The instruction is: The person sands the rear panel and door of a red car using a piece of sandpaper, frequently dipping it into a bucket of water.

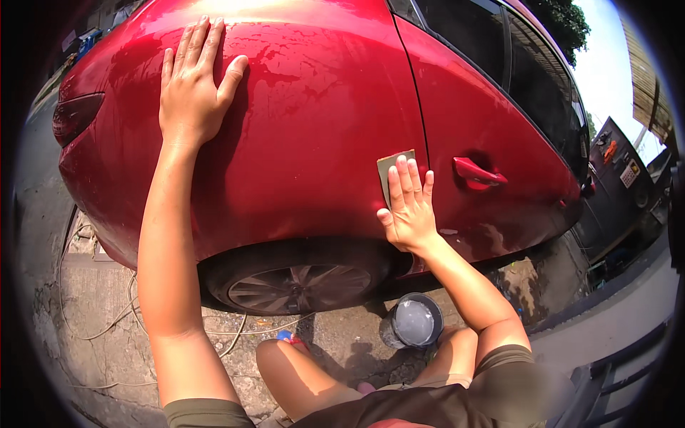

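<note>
My left hand lies open, fingers spread, on the wet upper part of the car's red rear panel. My right hand holds an olive-grey abrasive sheet against the panel beside the door seam, its flattened fingers over the sheet and its thumb to the left. The red door handle is just right of that hand. The wheel sits below the panel. A dark bucket with greyish water stands below my right hand.
My bare legs are at the bottom, near the bucket. Cables cross the cracked concrete ground. A tail light is at the left end of the car. A dark board with small objects and a grey step are at the right.
</note>
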{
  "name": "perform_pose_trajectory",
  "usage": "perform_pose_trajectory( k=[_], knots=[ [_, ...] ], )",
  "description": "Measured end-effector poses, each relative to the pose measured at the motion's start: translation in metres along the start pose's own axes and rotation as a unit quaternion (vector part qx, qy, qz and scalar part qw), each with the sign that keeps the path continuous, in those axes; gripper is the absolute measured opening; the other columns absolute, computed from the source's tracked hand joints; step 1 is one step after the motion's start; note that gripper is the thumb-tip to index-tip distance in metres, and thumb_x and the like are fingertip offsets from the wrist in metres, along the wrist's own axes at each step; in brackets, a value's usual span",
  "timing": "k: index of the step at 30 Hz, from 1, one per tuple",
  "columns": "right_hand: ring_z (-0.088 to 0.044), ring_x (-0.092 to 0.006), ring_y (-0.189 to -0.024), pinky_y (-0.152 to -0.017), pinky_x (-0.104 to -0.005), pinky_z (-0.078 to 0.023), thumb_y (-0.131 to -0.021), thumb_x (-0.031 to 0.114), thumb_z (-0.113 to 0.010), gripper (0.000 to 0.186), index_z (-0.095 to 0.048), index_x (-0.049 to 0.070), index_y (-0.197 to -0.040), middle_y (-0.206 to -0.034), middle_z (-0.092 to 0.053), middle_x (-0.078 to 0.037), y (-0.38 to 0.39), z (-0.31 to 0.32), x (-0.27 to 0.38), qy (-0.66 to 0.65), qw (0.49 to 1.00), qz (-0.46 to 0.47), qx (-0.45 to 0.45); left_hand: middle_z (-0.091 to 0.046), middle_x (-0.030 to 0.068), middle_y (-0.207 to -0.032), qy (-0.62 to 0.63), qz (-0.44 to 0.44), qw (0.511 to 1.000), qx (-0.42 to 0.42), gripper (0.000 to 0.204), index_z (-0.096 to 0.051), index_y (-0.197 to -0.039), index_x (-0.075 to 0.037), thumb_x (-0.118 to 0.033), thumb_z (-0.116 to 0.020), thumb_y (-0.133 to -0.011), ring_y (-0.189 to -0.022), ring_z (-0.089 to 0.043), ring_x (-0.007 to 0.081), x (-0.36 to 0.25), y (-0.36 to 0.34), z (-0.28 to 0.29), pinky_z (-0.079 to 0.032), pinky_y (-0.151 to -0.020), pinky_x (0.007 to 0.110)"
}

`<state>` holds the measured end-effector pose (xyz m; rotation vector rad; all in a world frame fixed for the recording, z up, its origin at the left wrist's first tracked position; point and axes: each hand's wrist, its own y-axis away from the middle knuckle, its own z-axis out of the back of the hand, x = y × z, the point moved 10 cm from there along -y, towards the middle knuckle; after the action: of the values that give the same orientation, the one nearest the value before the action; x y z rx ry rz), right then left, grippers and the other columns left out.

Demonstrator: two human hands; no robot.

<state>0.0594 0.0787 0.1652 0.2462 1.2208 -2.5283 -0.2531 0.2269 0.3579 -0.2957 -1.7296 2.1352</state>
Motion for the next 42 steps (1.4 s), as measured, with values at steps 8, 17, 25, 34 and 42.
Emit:
perform_pose_trajectory(
  k=[8,17,25,34,42],
  knots=[
    [-0.008,-0.0328,-0.163,-0.129,-0.0520,0.008,-0.111,0.051,-0.032,0.075,-0.016,0.006,-0.168,-0.175,-0.013,-0.017,-0.027,0.001,-0.008,-0.048,0.997,-0.045,0.030,-0.039,0.0082,-0.168,-0.004,-0.027,1.000,-0.010,0.069,-0.043,-0.161,-0.018,-0.057,-0.049,-0.104,-0.157,-0.032,0.0288,0.018,-0.001,0.009,-0.019,-0.129,0.049],
    [-0.011,-0.0340,-0.163,-0.129,-0.0539,0.003,-0.111,0.049,-0.032,0.073,-0.018,0.005,-0.168,-0.175,-0.014,-0.017,-0.122,0.030,-0.024,-0.017,0.999,-0.040,0.004,-0.044,0.0094,-0.165,0.007,-0.022,1.000,-0.003,0.068,-0.047,-0.158,-0.017,-0.056,-0.052,-0.103,-0.154,-0.036,0.0295,0.012,0.003,0.010,-0.022,-0.128,0.049],
    [-0.012,-0.0286,-0.163,-0.128,-0.0597,0.004,-0.111,0.046,-0.031,0.069,-0.020,0.009,-0.168,-0.176,-0.017,-0.010,-0.199,0.041,-0.003,0.014,0.999,-0.011,-0.042,-0.048,0.0127,-0.161,0.057,0.044,0.995,-0.063,0.055,-0.057,-0.151,-0.016,-0.045,-0.058,-0.103,-0.150,-0.042,0.0326,0.011,0.004,0.011,-0.028,-0.126,0.048],
    [-0.011,-0.0288,-0.163,-0.127,-0.0609,0.005,-0.110,0.046,-0.035,0.071,-0.020,0.009,-0.168,-0.176,-0.015,-0.011,-0.166,0.022,0.016,0.012,0.999,-0.026,-0.026,-0.033,0.0039,-0.172,0.009,0.011,1.000,0.019,0.059,-0.038,-0.164,-0.022,-0.042,-0.044,-0.108,-0.160,-0.026,0.0274,0.070,0.056,0.039,-0.015,-0.129,0.051],
    [-0.020,-0.0268,-0.161,-0.129,-0.0586,-0.003,-0.111,0.048,-0.034,0.068,-0.027,0.010,-0.166,-0.172,-0.028,-0.010,-0.292,0.011,0.113,0.000,0.989,0.129,-0.070,-0.032,0.0059,-0.171,0.043,0.026,0.998,0.040,0.065,-0.033,-0.165,-0.017,-0.047,-0.043,-0.108,-0.160,-0.025,0.0278,0.083,0.072,0.022,-0.015,-0.130,0.049]
  ],
)
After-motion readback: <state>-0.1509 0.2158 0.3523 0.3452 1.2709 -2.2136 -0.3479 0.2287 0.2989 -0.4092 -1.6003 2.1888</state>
